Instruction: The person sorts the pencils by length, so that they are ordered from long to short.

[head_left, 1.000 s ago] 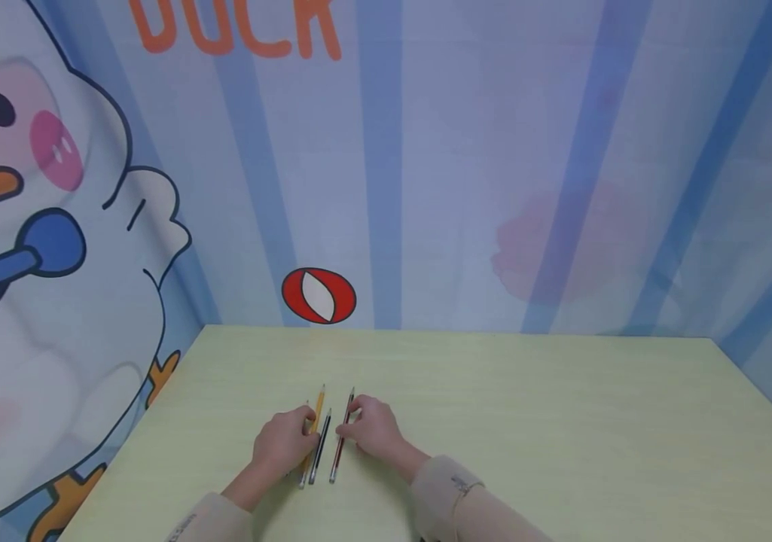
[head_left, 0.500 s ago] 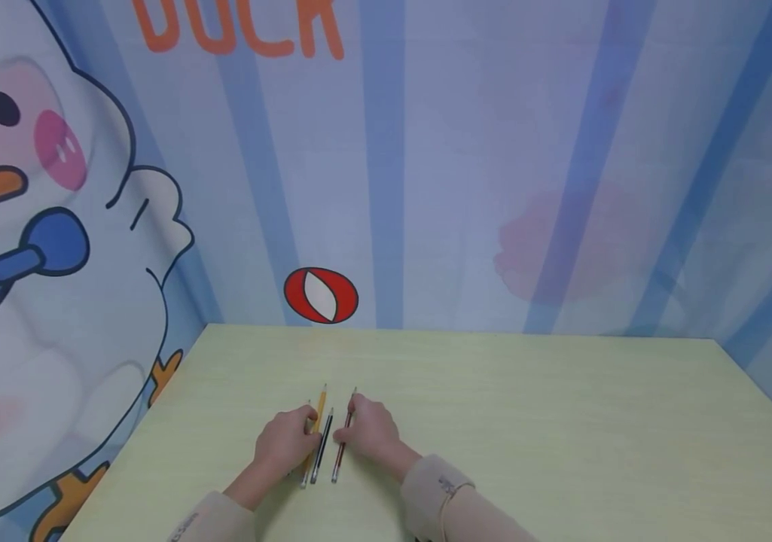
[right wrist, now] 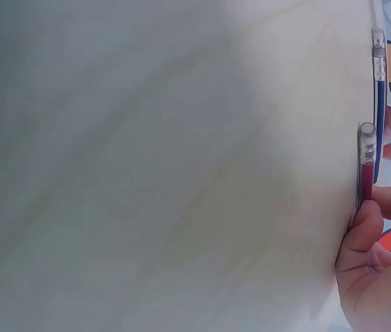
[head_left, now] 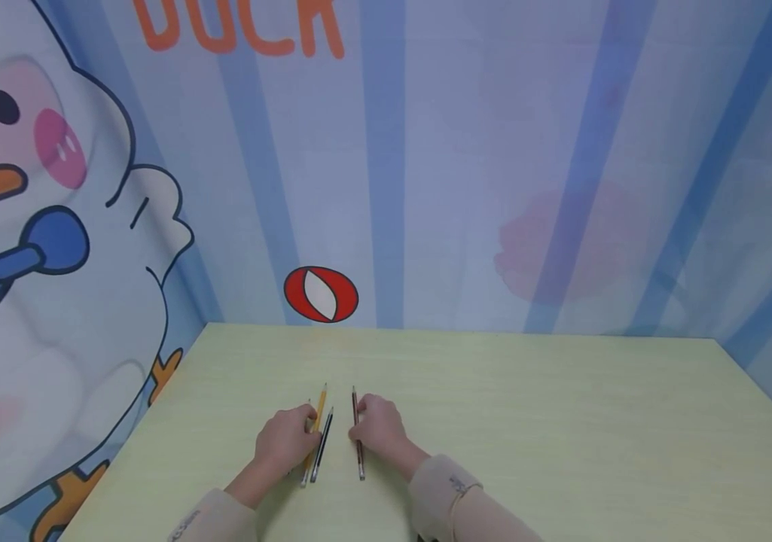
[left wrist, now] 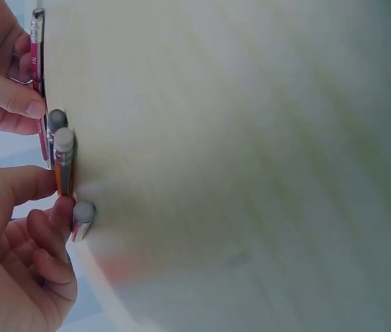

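My left hand (head_left: 285,439) pinches a yellow pencil (head_left: 321,399) between thumb and fingers, its eraser end toward me. Just right of it a dark pencil (head_left: 322,446) lies on the table, close to the left thumb. Another pencil (left wrist: 83,214) shows its grey eraser end beside the left fingers in the left wrist view; most of it is hidden under that hand. My right hand (head_left: 380,427) pinches a red-and-black pencil (head_left: 361,461) near its middle, apart from the others. In the right wrist view, thumb and finger meet around this red pencil (right wrist: 367,173).
The pale yellow table (head_left: 528,421) stretches away to the right and behind the pencils. A blue striped backdrop (head_left: 453,188) with a printed duck (head_left: 80,316) rises at its back and left edges.
My right hand has shifted slightly right with the red-and-black pencil, whose eraser end has swung right, widening the gap to the dark pencil. The left hand stays in place.
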### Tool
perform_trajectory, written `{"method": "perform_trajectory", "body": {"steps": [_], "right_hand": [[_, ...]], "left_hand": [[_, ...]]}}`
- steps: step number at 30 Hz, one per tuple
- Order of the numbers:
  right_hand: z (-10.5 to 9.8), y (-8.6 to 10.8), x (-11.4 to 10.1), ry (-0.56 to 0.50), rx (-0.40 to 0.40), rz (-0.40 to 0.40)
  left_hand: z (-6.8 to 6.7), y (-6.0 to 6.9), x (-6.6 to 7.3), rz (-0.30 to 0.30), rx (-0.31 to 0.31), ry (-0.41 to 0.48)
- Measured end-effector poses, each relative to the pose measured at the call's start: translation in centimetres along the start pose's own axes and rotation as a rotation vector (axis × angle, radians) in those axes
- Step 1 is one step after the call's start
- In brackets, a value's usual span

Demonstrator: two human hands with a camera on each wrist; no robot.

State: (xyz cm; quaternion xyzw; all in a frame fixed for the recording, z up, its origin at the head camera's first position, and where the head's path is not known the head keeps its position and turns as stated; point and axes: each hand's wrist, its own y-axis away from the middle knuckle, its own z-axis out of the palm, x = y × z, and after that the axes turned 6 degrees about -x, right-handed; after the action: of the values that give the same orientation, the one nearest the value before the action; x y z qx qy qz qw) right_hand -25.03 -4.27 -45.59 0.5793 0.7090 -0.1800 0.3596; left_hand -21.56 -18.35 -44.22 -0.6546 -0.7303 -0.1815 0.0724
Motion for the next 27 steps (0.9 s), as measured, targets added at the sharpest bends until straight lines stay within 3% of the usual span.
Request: {"method": "perform_trajectory", "body": {"steps": [9,18,27], "right_hand": [[-0.24,0.2,0.08,0.022,0.016,-0.017],[-0.21,0.36,0.01,-0.063,-0.001,0.002],[-0.64,0.49,0.68,-0.207,-0.017,-0.028]], "left_hand": [[-0.14,-0.08,0.18,-0.015,-0.019,-0.005],[-0.21,-0.14,0.18,-0.01,-0.014,-0.003],[-0.64,0.2,-0.21,0.049,0.078,0.109]]}}
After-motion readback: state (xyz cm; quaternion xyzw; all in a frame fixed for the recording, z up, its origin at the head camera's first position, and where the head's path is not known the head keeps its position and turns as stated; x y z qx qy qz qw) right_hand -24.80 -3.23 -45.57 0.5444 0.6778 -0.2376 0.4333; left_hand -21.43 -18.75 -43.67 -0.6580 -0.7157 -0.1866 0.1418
